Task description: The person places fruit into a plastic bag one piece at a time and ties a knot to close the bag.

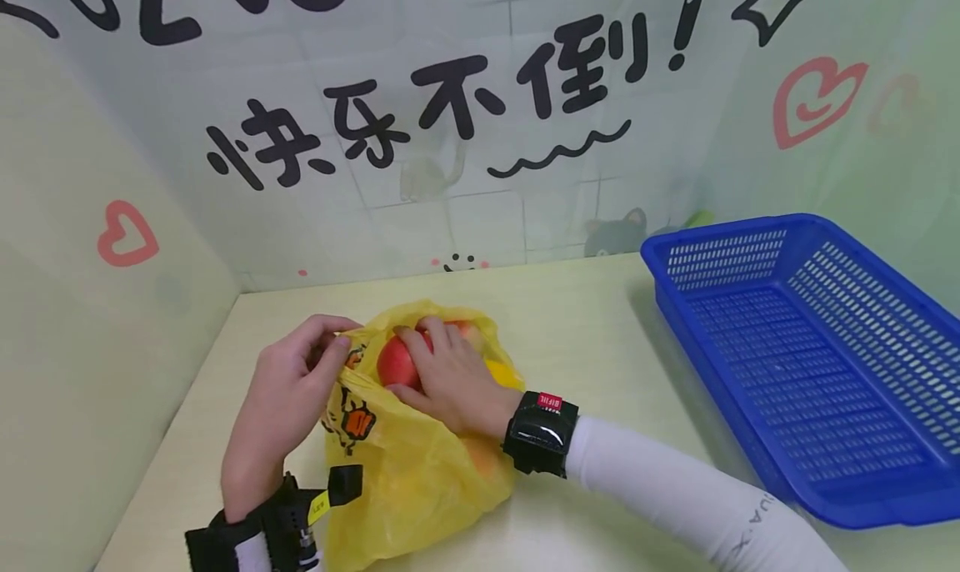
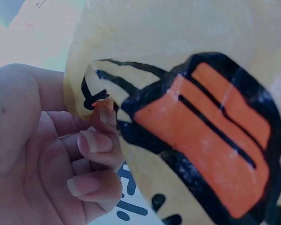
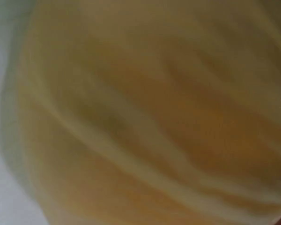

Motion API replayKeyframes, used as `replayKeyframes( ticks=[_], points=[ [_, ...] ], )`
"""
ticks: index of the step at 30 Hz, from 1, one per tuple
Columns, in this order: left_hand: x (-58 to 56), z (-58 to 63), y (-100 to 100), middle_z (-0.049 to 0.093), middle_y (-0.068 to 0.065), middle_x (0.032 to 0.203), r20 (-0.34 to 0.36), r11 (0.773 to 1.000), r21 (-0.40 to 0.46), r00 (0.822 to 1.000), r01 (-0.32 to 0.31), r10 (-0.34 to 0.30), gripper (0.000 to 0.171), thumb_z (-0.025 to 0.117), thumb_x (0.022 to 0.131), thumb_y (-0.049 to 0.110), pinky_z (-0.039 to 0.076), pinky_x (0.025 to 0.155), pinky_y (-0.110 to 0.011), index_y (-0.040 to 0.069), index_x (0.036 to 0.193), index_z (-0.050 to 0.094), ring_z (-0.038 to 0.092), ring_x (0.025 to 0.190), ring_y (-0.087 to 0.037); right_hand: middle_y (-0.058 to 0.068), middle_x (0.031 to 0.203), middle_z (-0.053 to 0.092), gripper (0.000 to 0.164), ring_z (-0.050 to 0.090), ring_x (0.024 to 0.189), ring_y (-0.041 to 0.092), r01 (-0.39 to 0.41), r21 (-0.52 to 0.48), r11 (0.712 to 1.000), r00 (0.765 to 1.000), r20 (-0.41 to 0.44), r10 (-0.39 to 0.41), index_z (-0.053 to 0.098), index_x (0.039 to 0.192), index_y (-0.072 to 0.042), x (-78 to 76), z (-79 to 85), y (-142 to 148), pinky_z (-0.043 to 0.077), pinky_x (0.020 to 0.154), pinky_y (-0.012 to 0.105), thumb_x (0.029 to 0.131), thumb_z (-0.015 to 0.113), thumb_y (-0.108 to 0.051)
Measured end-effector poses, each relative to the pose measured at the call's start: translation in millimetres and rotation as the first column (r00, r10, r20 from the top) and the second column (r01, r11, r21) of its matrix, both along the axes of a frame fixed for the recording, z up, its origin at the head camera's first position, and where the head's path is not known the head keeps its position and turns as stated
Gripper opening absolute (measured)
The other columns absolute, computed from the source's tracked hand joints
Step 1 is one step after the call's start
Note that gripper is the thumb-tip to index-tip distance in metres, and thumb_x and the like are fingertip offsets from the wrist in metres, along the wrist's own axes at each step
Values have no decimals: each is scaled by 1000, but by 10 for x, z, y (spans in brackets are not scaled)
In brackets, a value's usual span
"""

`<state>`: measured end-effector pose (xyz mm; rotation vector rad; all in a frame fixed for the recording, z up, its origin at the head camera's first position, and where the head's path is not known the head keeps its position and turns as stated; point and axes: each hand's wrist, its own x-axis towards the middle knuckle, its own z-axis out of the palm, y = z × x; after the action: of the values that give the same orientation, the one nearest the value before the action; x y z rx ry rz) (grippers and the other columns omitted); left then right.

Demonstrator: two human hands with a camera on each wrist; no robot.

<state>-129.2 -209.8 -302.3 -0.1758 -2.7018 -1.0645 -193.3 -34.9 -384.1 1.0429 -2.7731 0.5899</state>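
A thin yellow plastic bag with a printed orange-and-black pattern lies on the table, its mouth gaping toward the wall. My left hand pinches the rim at the left between thumb and fingers; the left wrist view shows these fingers close up beside the print. Through the mouth reaches my right hand, its fingers and thumb round a red apple. Behind that hand, another reddish fruit and something bright yellow show in the bag. The right wrist view is blurred, filled by the bag.
A blue plastic basket with perforated walls stands at the right of the pale table. Behind the table hangs a printed wall covering with black lettering. A pale side wall borders the left.
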Motion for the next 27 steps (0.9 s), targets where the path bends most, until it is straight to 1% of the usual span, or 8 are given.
replayKeyframes(
  ticks=[3, 7, 12, 16, 19, 22, 25, 27],
  points=[
    [-4, 10, 4, 59, -7, 84, -5, 1000, -3, 1000, -2, 2, 23, 50, 103, 20, 46, 64, -18, 8, 118, 63, 51, 74, -16, 11, 132, 41, 65, 48, 117, 27, 13, -8, 1000, 999, -32, -13, 38, 144, -12, 12, -32, -4, 48, 98, 37, 95, 58, -50],
    [-6, 15, 9, 59, -7, 84, 1, 1000, 2, 1000, -2, 2, 24, 50, 103, 21, 47, 64, -18, 8, 119, 63, 51, 75, -16, 11, 132, 41, 65, 50, 116, 28, 23, 11, 1000, 998, -64, -22, 37, 143, -11, 24, -41, -5, 50, 96, 36, 95, 57, -50],
    [-3, 14, 16, 59, -8, 86, 11, 1000, 1, 1000, -8, 8, 24, 50, 103, 21, 47, 65, -18, 8, 119, 63, 51, 76, -17, 10, 132, 42, 66, 51, 114, 27, 30, 41, 999, 999, -43, -28, 37, 143, -12, 34, -4, 5, 52, 92, 36, 95, 55, -53],
    [-5, 12, 33, 59, -8, 86, 10, 1000, 0, 1000, -5, 5, 24, 50, 103, 20, 46, 65, -18, 8, 119, 63, 51, 76, -18, 10, 133, 42, 67, 52, 114, 26, 25, 56, 998, 1000, -16, -24, 36, 143, -12, 40, 31, 32, 50, 93, 36, 95, 55, -54],
    [-11, 10, 50, 59, -8, 86, 7, 1000, -2, 1000, 7, -7, 24, 50, 103, 20, 46, 65, -18, 8, 119, 63, 51, 76, -18, 9, 133, 42, 67, 52, 113, 25, 13, 66, 998, 1000, -20, -12, 36, 144, -11, 47, 41, 64, 49, 94, 37, 96, 55, -53],
    [-12, 9, 59, 58, -7, 85, 6, 1000, -7, 1000, 12, -12, 23, 50, 103, 20, 45, 65, -18, 8, 118, 63, 50, 76, -17, 8, 133, 42, 66, 52, 112, 23, -8, 94, 996, 999, -43, 12, 36, 144, -12, 48, 49, 101, 48, 95, 36, 97, 53, -54],
    [-10, 10, 56, 58, -7, 84, 1, 1000, -14, 1000, 9, -9, 23, 50, 103, 20, 45, 64, -18, 9, 118, 63, 50, 76, -17, 7, 132, 44, 65, 51, 111, 22, -43, 119, 992, 997, -60, 51, 37, 144, -12, 37, 76, 143, 47, 93, 36, 98, 49, -55],
    [-11, 10, 53, 58, -7, 84, 0, 1000, -16, 1000, 8, -8, 24, 50, 103, 21, 45, 64, -18, 9, 118, 63, 50, 76, -17, 6, 132, 46, 65, 50, 112, 21, -74, 123, 990, 996, -46, 80, 37, 145, -12, 20, 111, 181, 48, 94, 36, 98, 46, -56]
  ],
)
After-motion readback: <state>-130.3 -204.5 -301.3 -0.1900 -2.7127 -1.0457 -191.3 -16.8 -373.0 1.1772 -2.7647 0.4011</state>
